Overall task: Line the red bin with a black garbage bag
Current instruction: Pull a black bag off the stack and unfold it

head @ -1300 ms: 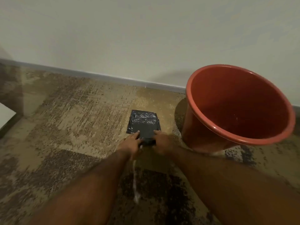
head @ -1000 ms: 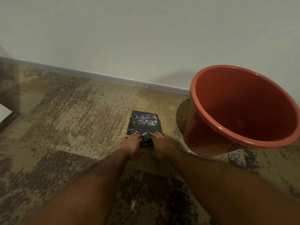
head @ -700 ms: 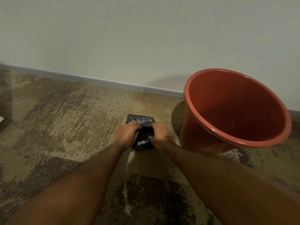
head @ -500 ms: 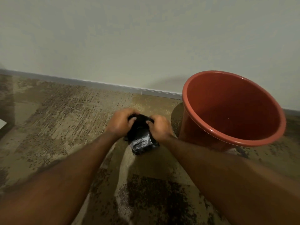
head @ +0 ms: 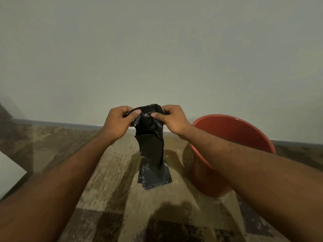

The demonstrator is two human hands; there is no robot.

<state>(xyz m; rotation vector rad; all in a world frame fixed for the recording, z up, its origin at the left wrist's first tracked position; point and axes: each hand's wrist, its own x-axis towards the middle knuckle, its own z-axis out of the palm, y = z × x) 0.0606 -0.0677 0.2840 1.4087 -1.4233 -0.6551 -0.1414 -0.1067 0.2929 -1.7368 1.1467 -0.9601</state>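
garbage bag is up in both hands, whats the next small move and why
Probably pull the two hands apart to shake the garbage bag open. The left hand and right hand pinch its top edge close together, and it hangs in a narrow folded strip. More folded bags lie on the floor below. The red bin stands unlined to the right.

Bag (head: pixel 150 137) hangs between left hand (head: pixel 117 123) and right hand (head: pixel 173 119); bin (head: pixel 232 137) right, on floor (head: pixel 108 180).
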